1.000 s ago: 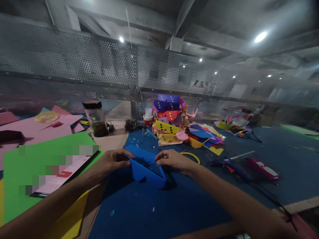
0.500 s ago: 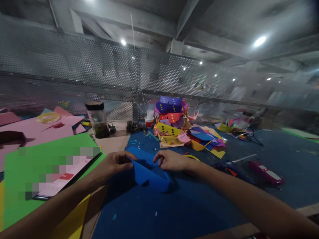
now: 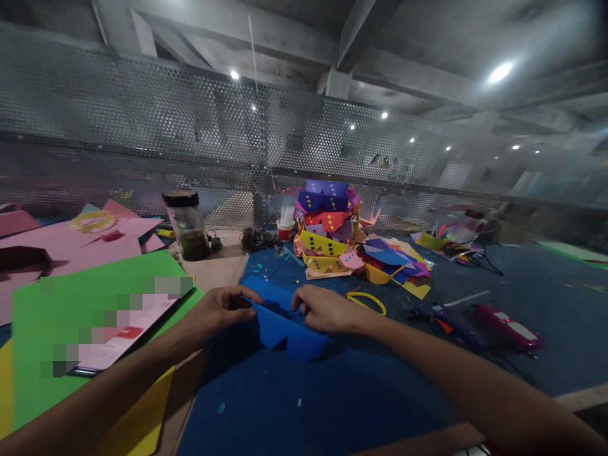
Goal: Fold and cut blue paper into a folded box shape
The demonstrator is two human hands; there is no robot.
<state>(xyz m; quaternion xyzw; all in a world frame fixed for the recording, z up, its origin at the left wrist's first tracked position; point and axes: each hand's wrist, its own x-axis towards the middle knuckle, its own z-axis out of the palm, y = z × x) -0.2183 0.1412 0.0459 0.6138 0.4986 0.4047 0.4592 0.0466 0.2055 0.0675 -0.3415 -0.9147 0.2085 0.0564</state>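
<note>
A folded blue paper piece with a small notch in its lower edge stands over the dark blue table mat. My left hand pinches its left end between thumb and fingers. At the right part of the same paper is my right hand, fingers curled down behind the front strip; the fingertips are partly hidden. Behind the hands rises a stack of coloured paper bands with small square dots. Yellow-handled scissors lie just beyond my right wrist.
Green sheets with a phone lie left. A dark-lidded jar, red-and-white cup and coloured papers are farther back. A magenta tool rests right. Perforated metal panels stand behind.
My right hand has moved slightly down with its fingers curled further in, and the blue paper's right end has shifted a little. More of the yellow scissor handle shows.
</note>
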